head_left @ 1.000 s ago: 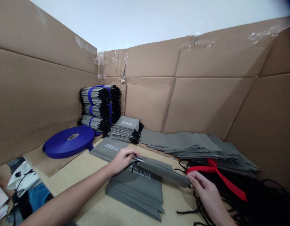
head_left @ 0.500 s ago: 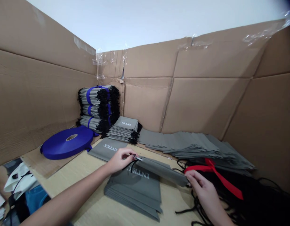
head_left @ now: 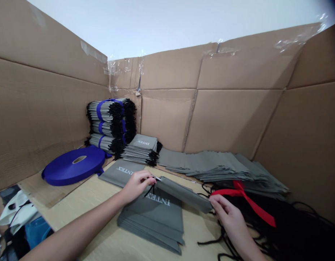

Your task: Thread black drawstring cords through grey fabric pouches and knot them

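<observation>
My left hand [head_left: 139, 185] is closed in a pinch at the left end of a grey fabric pouch [head_left: 181, 194]. Between its fingertips and the pouch's hem shows a thin pale tool [head_left: 158, 178], its shape mostly hidden, with black cord [head_left: 151, 189] hanging beside it. The pouch's right corner is pinched by my right hand [head_left: 228, 212], so the pouch stretches between both hands. Beneath it lies a fanned pile of grey pouches [head_left: 153, 221] printed INTEX, the lettering upside down to me.
Another printed pouch [head_left: 113, 174] lies behind my left hand. A blue ribbon roll [head_left: 61, 168], strapped pouch bundles [head_left: 104, 108] and a corded stack [head_left: 139, 152] stand at left and back. Grey pouches [head_left: 205, 163], black cords [head_left: 281, 232] and red ribbon [head_left: 257, 210] lie right. Cardboard walls [head_left: 232, 119] enclose the table.
The view has shifted slightly, moving everything a little left. Less of the pale tool shows between my left fingers and the pouch. Both hands keep their pinches.
</observation>
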Demonstrator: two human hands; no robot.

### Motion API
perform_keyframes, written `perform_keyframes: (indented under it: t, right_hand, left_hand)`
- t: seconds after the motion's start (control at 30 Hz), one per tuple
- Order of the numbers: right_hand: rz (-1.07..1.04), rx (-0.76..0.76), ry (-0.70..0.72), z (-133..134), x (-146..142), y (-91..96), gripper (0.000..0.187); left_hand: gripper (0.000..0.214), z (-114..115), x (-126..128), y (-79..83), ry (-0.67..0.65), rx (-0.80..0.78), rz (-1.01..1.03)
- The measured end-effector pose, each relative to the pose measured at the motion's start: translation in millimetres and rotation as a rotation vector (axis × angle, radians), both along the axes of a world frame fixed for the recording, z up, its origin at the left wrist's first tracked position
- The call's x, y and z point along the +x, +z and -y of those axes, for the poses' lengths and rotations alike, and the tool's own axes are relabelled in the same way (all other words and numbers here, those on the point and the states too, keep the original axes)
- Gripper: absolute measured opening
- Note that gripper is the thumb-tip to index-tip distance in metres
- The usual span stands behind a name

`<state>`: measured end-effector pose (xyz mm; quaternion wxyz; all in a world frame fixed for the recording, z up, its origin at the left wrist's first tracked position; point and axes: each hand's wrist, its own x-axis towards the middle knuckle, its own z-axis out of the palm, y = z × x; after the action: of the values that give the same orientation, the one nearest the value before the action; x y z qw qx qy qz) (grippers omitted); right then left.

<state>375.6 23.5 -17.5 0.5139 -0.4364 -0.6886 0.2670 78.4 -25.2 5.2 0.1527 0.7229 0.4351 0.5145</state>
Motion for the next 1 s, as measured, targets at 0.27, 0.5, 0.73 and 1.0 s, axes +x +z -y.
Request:
perform_keyframes:
  t: [0.27, 0.5, 0.73, 1.0]
  right_hand:
    - [0.062, 0.035, 0.002, -5.3, 5.3, -7.7, 0.029]
    - [0.16, 0.118, -0.029, -4.8, 6.0, -8.9, 0.026]
    - [0.278, 0.212, -0.082, 2.0, 7.2, -5.3, 0.025]
    - [0.325, 0.275, -0.094, 9.2, 5.2, 0.5, 0.025]
  left_hand:
    - [0.024, -2.0, 1.3, -3.2, -0.001, -0.113, 0.164]
    - [0.014, -5.2, 2.7, -6.2, 0.028, -0.152, 0.294]
    - [0.012, -10.7, 3.0, -13.9, 0.036, -0.215, 0.334]
    - [0.014, -3.9, 5.3, -16.6, 0.084, -0.125, 0.216]
